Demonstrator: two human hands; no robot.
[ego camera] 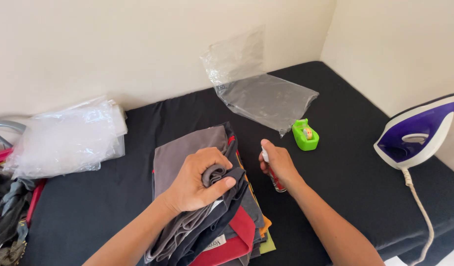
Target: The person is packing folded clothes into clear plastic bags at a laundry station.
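A: What does the left hand (195,182) have hold of?

B: Its fingers (222,184) are clamped on a bunched fold of grey cloth (187,152), the top piece of a stack of folded garments (236,231). Dark, red, orange and yellow-green layers show at the stack's near edge.

A: And the right hand (278,165)?

B: Its fingers are wrapped shut around a small spray bottle (275,180), red-bodied with a white top, held just beside the stack on its right side.

A: Where does all this lie?

B: On a counter (345,162) covered in black cloth, set into a corner of cream walls. A green tape dispenser (305,134) stands near the right hand, with a clear plastic bag (266,98) behind it, part propped against the wall. A purple and white iron (416,133) stands upright at the right edge, well apart. More crumpled plastic (64,138) lies at the left.
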